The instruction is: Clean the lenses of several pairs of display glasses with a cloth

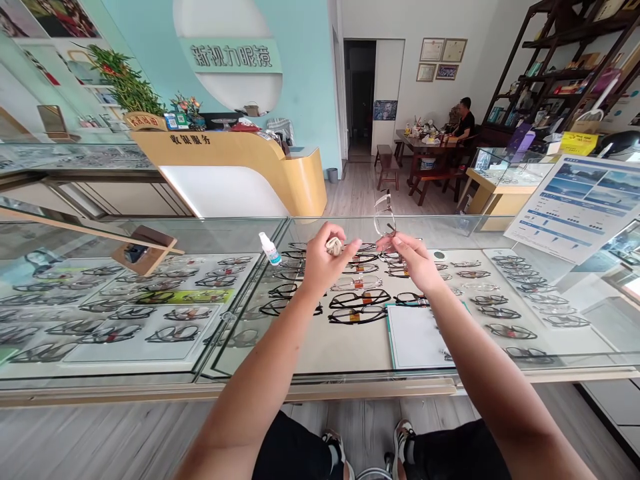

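Observation:
My left hand [324, 259] is raised over the glass display counter [250, 373] with its fingers closed round a small bunched cloth [334, 247]. My right hand [410, 257] pinches a thin-framed pair of glasses [385, 217], which stands upright above the fingers with one temple sticking up. The two hands are close together, about a hand's width apart. A small white spray bottle [270, 249] with a blue label stands on the glass just left of my left hand. A white sheet of paper [415, 337] lies on the counter under my right forearm.
Rows of eyeglass frames [357, 315] lie in trays under the glass. A wooden-backed mirror stand [145, 250] sits on the left, and a tilted printed board [575, 207] on the right. A curved reception desk [235, 167] is behind. A person sits at a far table [463, 123].

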### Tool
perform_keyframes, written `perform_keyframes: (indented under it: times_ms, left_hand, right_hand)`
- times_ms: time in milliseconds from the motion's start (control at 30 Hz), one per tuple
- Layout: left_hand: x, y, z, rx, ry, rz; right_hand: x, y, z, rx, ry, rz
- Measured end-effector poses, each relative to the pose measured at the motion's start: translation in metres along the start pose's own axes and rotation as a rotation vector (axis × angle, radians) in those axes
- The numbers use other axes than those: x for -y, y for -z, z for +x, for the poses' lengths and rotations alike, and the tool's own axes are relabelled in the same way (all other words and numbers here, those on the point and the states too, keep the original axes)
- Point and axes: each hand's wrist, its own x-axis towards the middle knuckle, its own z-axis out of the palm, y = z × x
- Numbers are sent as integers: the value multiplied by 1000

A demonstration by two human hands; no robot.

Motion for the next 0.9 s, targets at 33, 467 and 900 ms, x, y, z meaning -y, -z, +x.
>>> perform_keyframes:
  times_ms: [33, 467, 900]
  left_hand:
    - [0, 0, -1, 14, -43, 42]
    - [20, 0, -2, 103, -468, 392]
    - [18, -4, -4, -311, -636, 376]
  right_hand:
    - [1, 0, 0, 12, 12, -21]
    - [13, 12, -2, 270, -19, -162]
    - [2, 5, -10, -350, 634, -718]
